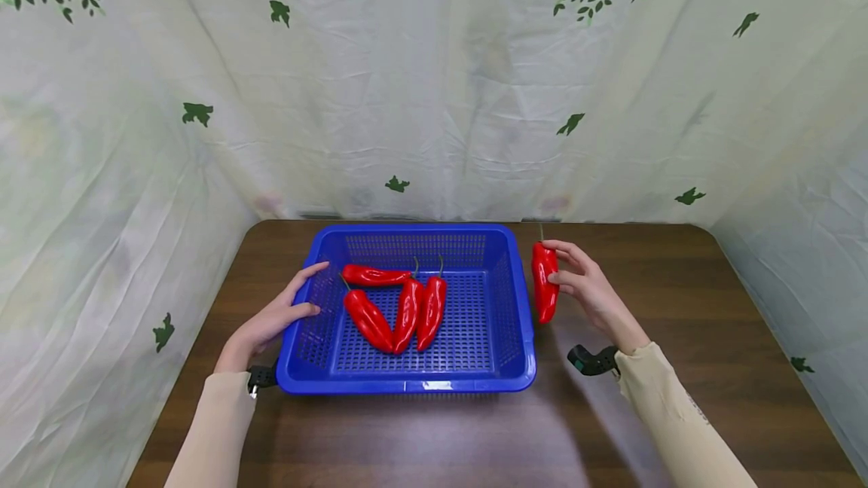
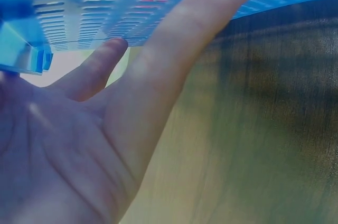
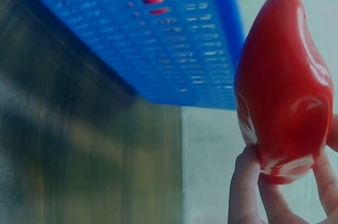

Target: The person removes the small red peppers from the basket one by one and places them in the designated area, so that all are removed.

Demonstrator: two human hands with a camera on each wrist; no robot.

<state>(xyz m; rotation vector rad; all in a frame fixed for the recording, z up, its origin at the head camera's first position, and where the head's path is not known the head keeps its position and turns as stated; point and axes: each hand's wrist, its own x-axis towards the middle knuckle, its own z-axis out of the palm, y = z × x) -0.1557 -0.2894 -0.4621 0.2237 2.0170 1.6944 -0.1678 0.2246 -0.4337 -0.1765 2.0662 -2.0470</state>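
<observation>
Glossy red tapered pepper [image 1: 543,300] is pinched in right hand [image 1: 595,298] beside blue perforated plastic basket [image 1: 468,385], touched by spread left hand [image 1: 273,321]; a transfer step, seemingly, with basket clearance needed next.

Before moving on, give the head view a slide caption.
Left hand touches a blue basket of four red peppers; right hand holds another pepper beside it.

Blue basket [image 1: 353,385]: right side of floor open from above; four red peppers [image 1: 407,315] obstruct middle and left; left hand [image 1: 269,324] blocks left rim; right wall bars sideways entry
</observation>
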